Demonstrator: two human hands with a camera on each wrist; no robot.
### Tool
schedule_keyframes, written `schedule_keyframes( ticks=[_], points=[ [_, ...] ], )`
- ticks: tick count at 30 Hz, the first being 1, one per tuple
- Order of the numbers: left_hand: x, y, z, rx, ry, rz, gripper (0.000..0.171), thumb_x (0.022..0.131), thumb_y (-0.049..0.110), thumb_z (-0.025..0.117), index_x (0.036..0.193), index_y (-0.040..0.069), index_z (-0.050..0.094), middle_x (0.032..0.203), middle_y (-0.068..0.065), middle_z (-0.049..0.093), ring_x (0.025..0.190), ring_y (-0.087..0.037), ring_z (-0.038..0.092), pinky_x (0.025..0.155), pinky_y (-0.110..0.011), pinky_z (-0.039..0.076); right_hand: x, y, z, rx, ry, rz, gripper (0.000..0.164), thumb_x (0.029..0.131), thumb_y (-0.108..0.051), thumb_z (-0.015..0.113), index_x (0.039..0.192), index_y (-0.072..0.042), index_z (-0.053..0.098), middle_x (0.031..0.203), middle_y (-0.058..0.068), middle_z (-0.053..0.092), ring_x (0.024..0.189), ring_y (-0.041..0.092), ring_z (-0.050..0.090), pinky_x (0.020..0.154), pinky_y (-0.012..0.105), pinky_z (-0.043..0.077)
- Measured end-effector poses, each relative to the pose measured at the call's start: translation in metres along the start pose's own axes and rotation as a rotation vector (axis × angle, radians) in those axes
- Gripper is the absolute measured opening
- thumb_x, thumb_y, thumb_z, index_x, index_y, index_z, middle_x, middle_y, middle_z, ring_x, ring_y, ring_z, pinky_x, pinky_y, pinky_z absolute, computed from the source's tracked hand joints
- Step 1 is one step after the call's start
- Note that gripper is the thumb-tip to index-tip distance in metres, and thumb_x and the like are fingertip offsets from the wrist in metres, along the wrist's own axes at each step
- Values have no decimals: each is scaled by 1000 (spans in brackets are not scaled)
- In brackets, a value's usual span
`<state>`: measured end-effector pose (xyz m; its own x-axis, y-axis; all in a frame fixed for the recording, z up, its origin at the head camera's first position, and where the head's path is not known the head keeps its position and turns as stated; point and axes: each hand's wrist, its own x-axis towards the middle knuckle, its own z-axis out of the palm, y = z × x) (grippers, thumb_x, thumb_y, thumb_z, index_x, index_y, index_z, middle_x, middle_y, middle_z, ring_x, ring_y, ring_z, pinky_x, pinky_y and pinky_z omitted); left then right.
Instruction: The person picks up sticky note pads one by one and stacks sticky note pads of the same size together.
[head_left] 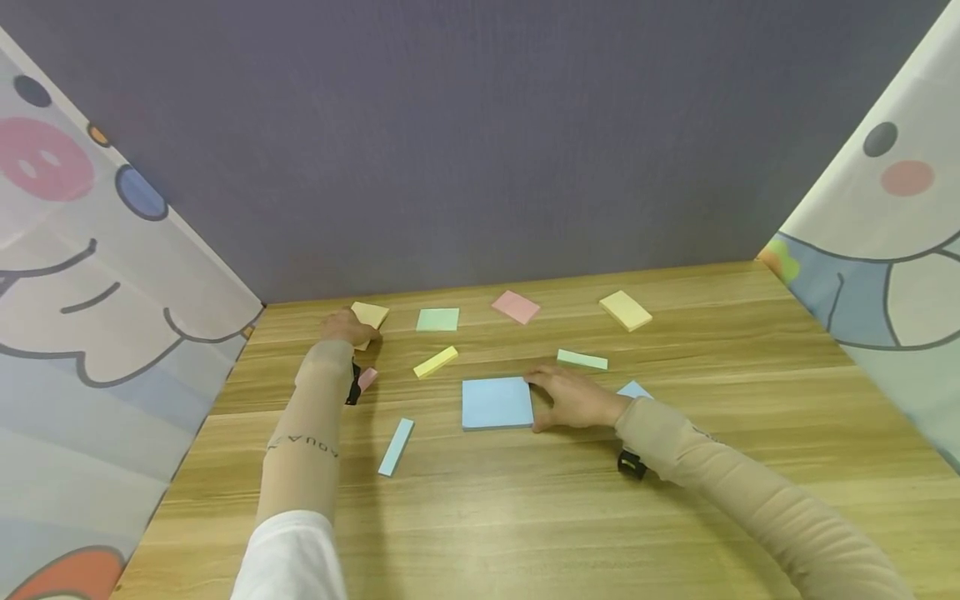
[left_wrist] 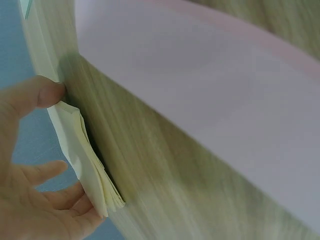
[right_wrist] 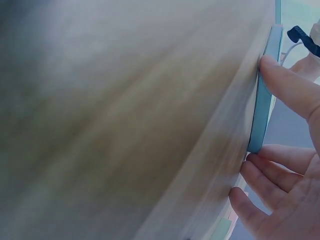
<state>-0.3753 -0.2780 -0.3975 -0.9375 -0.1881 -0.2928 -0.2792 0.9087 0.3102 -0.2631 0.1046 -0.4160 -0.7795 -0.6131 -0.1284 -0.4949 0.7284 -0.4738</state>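
Observation:
At the back left of the table, my left hand holds a pale yellow sticky note pad by its edges. The left wrist view shows thumb and fingers at opposite ends of this pad, whose sheets fan apart at one corner. My right hand grips a larger light blue sticky note pad at its right end, thumb on the near corner, index finger on the far one. This blue pad lies between thumb and fingers in the right wrist view.
Along the back lie green, pink and yellow pads. Narrow strips, yellow, green, blue and pink, lie around the middle. Another blue pad is partly hidden by the right wrist. A grey panel stands behind.

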Motion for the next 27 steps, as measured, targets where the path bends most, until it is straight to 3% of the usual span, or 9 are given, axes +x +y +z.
schedule_keyframes(
  ticks=[4, 8, 14, 21, 24, 27],
  points=[
    [3, -2, 1, -22, -10, 2, 77, 78, 38, 65, 130, -10, 34, 126, -36, 37, 102, -40, 46, 82, -46, 48, 0, 0, 0, 3, 1, 0, 80, 72, -37, 76, 134, 1, 42, 141, 18, 37, 129, 36, 36, 105, 50, 31],
    [4, -3, 1, -10, -11, 13, 78, 78, 36, 65, 131, -12, 35, 134, -40, 24, 98, -41, 45, 76, -44, 50, 0, 1, 1, 6, 2, -1, 80, 72, -37, 76, 134, 1, 42, 141, 18, 37, 129, 36, 36, 105, 50, 31],
    [3, -1, 0, 17, -15, 0, 68, 77, 39, 64, 120, -11, 45, 113, -31, 46, 83, -29, 44, 61, -33, 47, -1, 1, 1, 6, 5, -3, 80, 72, -37, 76, 134, 1, 42, 141, 18, 37, 129, 36, 35, 105, 50, 31],
    [5, -3, 0, 30, -20, -8, 67, 78, 40, 64, 120, -9, 47, 106, -26, 50, 79, -26, 45, 56, -30, 46, -1, 0, 1, 11, 0, 3, 80, 72, -36, 76, 134, 1, 42, 141, 18, 37, 129, 37, 35, 105, 51, 31],
    [5, -4, -1, 1, -35, -17, 69, 77, 41, 65, 121, -8, 46, 110, -25, 51, 81, -26, 47, 60, -32, 48, -1, 1, 1, 12, -1, 5, 80, 72, -37, 75, 134, 1, 42, 142, 18, 36, 129, 37, 35, 105, 51, 30],
    [5, -5, -2, -58, -63, -24, 75, 78, 41, 65, 128, -8, 40, 120, -29, 48, 94, -34, 52, 73, -41, 51, -1, 1, 1, 11, -3, 5, 81, 72, -38, 75, 134, 1, 42, 142, 18, 36, 129, 37, 34, 105, 51, 30]
  ],
)
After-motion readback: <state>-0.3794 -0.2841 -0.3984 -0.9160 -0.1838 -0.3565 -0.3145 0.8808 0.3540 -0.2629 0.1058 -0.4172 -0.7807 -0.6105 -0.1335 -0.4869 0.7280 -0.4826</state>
